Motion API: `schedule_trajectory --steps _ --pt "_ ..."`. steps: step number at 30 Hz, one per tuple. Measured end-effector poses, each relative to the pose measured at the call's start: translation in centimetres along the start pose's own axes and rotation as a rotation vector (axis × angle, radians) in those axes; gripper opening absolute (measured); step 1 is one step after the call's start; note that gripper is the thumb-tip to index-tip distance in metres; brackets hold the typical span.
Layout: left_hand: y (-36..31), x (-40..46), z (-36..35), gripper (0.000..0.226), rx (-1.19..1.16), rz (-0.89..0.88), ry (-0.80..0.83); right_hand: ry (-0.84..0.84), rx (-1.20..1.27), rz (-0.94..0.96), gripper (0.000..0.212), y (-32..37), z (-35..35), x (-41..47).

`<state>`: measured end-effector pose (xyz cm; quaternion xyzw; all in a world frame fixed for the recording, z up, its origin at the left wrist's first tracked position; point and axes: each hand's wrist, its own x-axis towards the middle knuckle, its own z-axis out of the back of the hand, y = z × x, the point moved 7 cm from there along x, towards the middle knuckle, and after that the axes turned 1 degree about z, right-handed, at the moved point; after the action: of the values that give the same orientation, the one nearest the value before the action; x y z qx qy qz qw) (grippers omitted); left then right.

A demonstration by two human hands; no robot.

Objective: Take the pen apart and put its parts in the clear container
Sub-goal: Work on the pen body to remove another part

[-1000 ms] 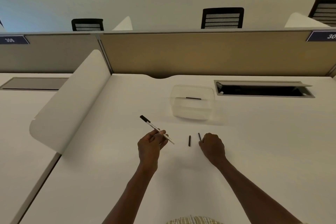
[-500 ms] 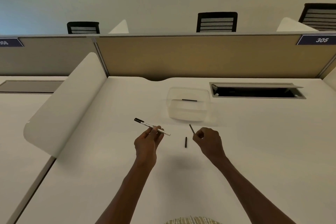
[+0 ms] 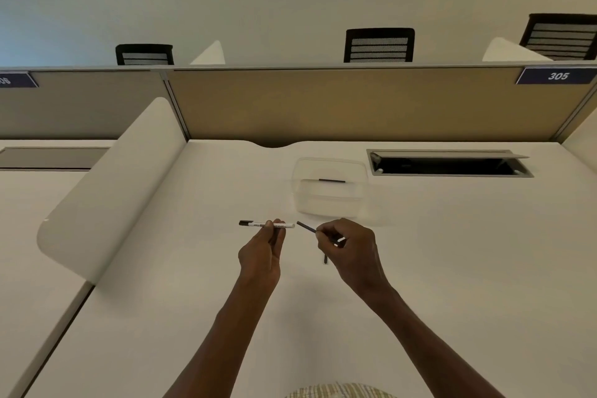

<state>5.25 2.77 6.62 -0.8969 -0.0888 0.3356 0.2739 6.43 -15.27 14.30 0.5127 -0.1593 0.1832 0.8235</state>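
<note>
On the partition, a label [image 3: 557, 76] reads "305"; left hand [image 3: 261, 255] pinches pen barrel [image 3: 267, 224], right hand [image 3: 349, 252] grips refill [image 3: 306, 227].

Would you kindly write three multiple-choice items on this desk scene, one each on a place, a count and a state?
1. Where is the clear container?
A. left of the left hand
B. on the desk beyond both hands
C. in the right hand

2. How many dark pen parts lie inside it?
A. one
B. three
C. none

3. How is the white pen barrel?
A. lying on the desk
B. in the container
C. held level in the left hand

B: it stands past the hands.
A: a single dark rod shows through its wall.
C: the fingertips pinch it above the desk.
</note>
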Motion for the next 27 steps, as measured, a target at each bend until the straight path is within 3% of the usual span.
schedule_trajectory --steps 27 --pt "0.5 -1.0 -0.5 0.014 0.046 0.054 0.079 0.081 -0.194 0.028 0.007 1.5 0.1 -0.2"
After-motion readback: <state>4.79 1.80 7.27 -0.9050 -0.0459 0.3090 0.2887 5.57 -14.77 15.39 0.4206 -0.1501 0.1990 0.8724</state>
